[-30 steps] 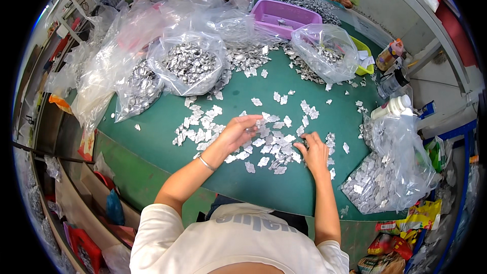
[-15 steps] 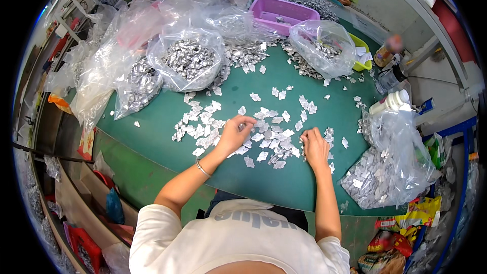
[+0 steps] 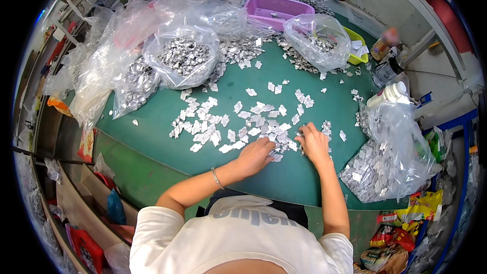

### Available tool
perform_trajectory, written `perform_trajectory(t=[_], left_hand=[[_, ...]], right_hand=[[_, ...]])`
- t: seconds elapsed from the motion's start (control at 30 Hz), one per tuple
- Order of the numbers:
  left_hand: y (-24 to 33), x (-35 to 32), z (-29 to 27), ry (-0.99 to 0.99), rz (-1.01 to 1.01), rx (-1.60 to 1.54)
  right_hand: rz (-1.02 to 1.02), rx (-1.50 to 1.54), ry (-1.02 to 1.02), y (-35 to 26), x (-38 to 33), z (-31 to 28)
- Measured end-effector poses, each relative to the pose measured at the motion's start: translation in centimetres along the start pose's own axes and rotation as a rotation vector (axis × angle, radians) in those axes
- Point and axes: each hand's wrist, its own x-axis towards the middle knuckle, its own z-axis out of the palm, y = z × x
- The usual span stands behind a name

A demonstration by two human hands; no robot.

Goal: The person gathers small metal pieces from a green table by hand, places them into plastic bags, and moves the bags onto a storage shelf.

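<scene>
the left hand curls over flat gray bits; the right hand bends too; can't tell if either holds any

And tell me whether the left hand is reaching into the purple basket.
No: the left hand is at the loose silver pieces, while the purple basket stands farther back.
</scene>
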Motion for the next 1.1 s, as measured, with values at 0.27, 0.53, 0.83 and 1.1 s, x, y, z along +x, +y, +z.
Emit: perform_trajectory(t=[0.27, 0.53, 0.83, 1.1], left_hand=[[0.1, -0.3, -0.8, 0.085, -0.165, -0.152], [-1.6, -0.2, -1.4, 0.463, -0.109, -0.04], [3.5, 3.7, 2.9, 0.144, 0.161, -0.091], [2.4, 6.9, 5.1, 0.018, 0.206, 0.015]], right_hand=[[0.127, 0.111, -0.017, -0.8, 0.4, -0.8], [0.384, 1.25, 0.165, 1.7, -1.6, -0.1], [0.578, 2.473, 0.245, 4.0, -7.2, -1.3], [0.691, 1.433, 0.188, 4.1, -8.8, -3.3]])
